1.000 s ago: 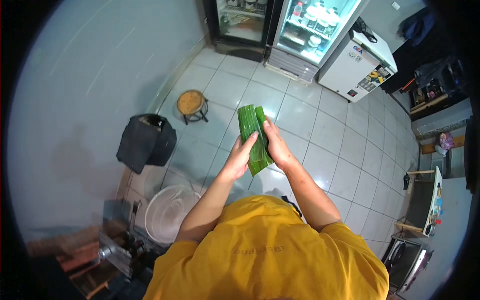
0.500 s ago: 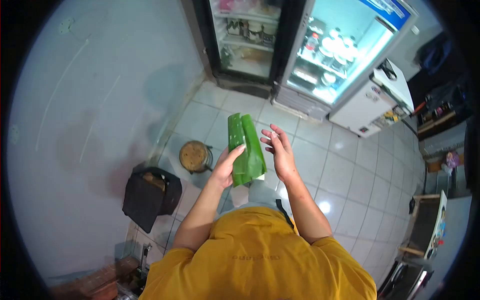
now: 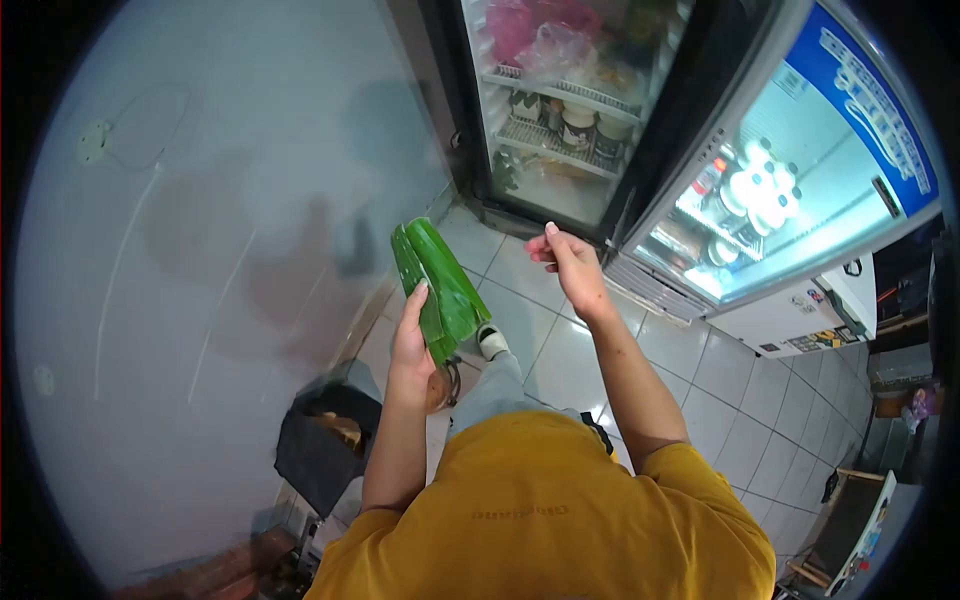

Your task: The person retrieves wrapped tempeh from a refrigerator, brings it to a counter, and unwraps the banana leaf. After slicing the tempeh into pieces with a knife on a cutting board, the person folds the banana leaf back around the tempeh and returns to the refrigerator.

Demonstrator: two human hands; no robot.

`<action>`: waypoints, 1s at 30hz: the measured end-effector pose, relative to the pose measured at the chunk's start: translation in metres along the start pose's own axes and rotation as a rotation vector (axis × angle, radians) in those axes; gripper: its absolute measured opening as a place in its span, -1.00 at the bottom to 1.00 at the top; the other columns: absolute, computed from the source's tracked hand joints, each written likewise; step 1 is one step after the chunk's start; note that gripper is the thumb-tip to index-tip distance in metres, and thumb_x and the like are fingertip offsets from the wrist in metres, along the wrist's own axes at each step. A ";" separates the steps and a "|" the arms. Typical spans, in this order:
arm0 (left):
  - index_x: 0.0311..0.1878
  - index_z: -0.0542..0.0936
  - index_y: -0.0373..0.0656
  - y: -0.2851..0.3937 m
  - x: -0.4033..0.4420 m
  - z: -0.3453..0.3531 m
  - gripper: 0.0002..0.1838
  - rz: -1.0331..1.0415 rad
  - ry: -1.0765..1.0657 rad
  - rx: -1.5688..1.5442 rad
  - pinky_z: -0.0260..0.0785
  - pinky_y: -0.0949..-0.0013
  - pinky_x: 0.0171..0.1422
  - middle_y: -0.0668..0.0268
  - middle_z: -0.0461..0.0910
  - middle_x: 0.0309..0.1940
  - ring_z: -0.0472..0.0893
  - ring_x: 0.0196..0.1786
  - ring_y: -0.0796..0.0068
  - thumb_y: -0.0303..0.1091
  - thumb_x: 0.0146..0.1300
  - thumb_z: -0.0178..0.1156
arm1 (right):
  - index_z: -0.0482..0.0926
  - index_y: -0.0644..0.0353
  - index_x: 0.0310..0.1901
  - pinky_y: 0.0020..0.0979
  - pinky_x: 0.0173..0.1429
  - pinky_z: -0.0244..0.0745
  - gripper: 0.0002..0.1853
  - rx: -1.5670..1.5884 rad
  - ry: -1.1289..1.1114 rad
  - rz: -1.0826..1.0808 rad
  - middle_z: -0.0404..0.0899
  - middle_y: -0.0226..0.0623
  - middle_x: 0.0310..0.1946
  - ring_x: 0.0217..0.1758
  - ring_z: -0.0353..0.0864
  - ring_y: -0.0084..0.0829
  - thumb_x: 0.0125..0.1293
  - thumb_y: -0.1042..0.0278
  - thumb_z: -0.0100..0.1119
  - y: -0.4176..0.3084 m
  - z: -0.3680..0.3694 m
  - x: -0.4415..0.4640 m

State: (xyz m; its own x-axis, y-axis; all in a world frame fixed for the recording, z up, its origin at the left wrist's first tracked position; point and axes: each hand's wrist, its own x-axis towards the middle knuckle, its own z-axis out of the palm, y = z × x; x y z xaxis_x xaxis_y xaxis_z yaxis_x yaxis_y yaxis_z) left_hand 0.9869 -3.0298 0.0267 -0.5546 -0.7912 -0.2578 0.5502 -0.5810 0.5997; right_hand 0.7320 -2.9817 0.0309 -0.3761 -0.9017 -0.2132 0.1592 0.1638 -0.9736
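Note:
In my left hand [image 3: 412, 335] is a folded bundle of banana leaf [image 3: 440, 285], glossy green with pale specks along one side. My thumb lies on top of the bundle, and the other fingers are hidden beneath it. The right hand [image 3: 572, 268] is raised to the right of the leaf, apart from it. Its fingers are loosely bent with nothing visible in them, and the fridge fronts lie beyond it.
A dark-framed glass-door fridge [image 3: 600, 190] and a lit display fridge [image 3: 660, 285] stand ahead. A small white fridge [image 3: 785, 325] is to the right. The wall [image 3: 230, 250] runs along the left, with a black bag [image 3: 315, 450] by it. A round stool [image 3: 437, 390] is partly behind my arm.
The view has turned and come nearer the fridges. The leaf bundle has shifted left with my left hand. My right hand is farther from the leaf, its fingers more bent. A shoe now shows.

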 end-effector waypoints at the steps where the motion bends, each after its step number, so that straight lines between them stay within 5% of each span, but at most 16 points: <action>1: 0.23 0.52 -0.21 0.012 0.022 -0.006 -0.61 0.018 0.022 -0.003 0.62 0.26 0.08 0.23 0.68 -0.01 0.71 -0.01 0.40 -0.13 0.54 0.09 | 0.71 0.25 -0.10 -0.47 0.06 0.44 -0.61 -0.005 0.045 -0.073 0.73 -0.39 -0.19 -0.09 0.61 -0.55 0.53 0.03 0.14 -0.003 0.006 0.027; 6: 0.24 0.52 -0.19 0.080 0.124 -0.029 -0.60 0.058 0.037 0.016 0.60 0.26 0.09 0.24 0.66 0.00 0.69 0.01 0.39 -0.12 0.53 0.12 | 0.68 0.28 -0.08 -0.49 -0.01 0.48 -0.68 -0.307 0.120 -0.272 0.71 -0.33 -0.23 -0.16 0.57 -0.61 0.44 0.13 0.26 -0.053 0.037 0.171; 8: 0.25 0.51 -0.20 0.106 0.158 -0.038 -0.59 0.038 0.070 0.014 0.59 0.28 0.09 0.25 0.65 0.01 0.69 0.01 0.38 -0.12 0.52 0.13 | 0.68 0.25 -0.07 -0.42 -0.06 0.52 -0.68 -0.390 0.128 -0.309 0.70 -0.26 -0.23 -0.19 0.63 -0.47 0.38 0.13 0.30 -0.078 0.053 0.222; 11: 0.27 0.49 -0.22 0.147 0.196 -0.045 -0.55 0.056 0.143 0.084 0.59 0.26 0.11 0.24 0.64 0.03 0.68 0.03 0.37 -0.11 0.50 0.13 | 0.68 0.20 -0.03 -0.28 0.05 0.53 -0.66 -0.771 0.210 -0.626 0.68 -0.23 -0.16 -0.06 0.65 -0.23 0.33 0.11 0.32 -0.124 0.085 0.284; 13: 0.28 0.48 -0.23 0.169 0.222 -0.062 -0.53 0.077 0.161 0.089 0.59 0.24 0.11 0.22 0.64 0.04 0.68 0.04 0.36 -0.10 0.50 0.13 | 0.65 0.13 0.06 -0.08 0.27 0.40 -0.59 -1.203 0.263 -0.833 0.60 -0.21 0.08 0.20 0.52 -0.03 0.27 0.09 0.35 -0.148 0.109 0.329; 16: 0.31 0.46 -0.25 0.206 0.267 -0.089 -0.50 0.109 0.198 0.106 0.58 0.21 0.12 0.18 0.63 0.07 0.67 0.06 0.33 -0.08 0.50 0.11 | 0.57 0.03 0.21 0.05 0.42 0.20 -0.48 -1.474 0.180 -1.092 0.48 -0.23 0.25 0.42 0.32 -0.05 0.25 0.06 0.36 -0.169 0.139 0.411; 21: 0.31 0.45 -0.27 0.261 0.334 -0.100 -0.50 0.166 0.254 0.056 0.58 0.18 0.17 0.16 0.61 0.10 0.66 0.10 0.30 -0.09 0.50 0.09 | 0.45 -0.09 0.35 0.02 0.57 -0.07 -0.37 -2.236 0.220 -1.098 0.40 -0.31 0.38 0.61 0.05 -0.19 0.29 -0.10 0.28 -0.186 0.169 0.516; 25: 0.31 0.45 -0.26 0.319 0.368 -0.142 -0.50 0.136 0.206 0.088 0.58 0.19 0.15 0.17 0.61 0.10 0.67 0.08 0.31 -0.09 0.50 0.09 | 0.45 0.05 0.32 -0.05 0.56 -0.13 -0.38 -2.468 0.350 -0.923 0.44 -0.27 0.28 0.56 0.06 -0.19 0.33 -0.11 0.21 -0.187 0.242 0.511; 30: 0.30 0.44 -0.25 0.326 0.451 -0.099 -0.52 -0.007 0.121 0.107 0.59 0.24 0.10 0.22 0.62 0.06 0.67 0.04 0.34 -0.10 0.50 0.10 | 0.51 0.04 0.16 -0.15 0.41 0.00 -0.56 -2.425 0.342 -0.884 0.49 -0.30 0.17 0.47 0.14 -0.25 0.30 0.08 0.18 -0.216 0.194 0.527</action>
State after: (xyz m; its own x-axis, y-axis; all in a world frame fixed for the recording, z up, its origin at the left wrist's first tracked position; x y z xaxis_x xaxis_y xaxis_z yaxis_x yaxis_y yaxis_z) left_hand 0.9785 -3.5949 0.0308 -0.4752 -0.8081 -0.3482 0.4729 -0.5682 0.6734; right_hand 0.6760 -3.5701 0.1441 0.1276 -0.9536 0.2726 -0.6226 0.1369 0.7704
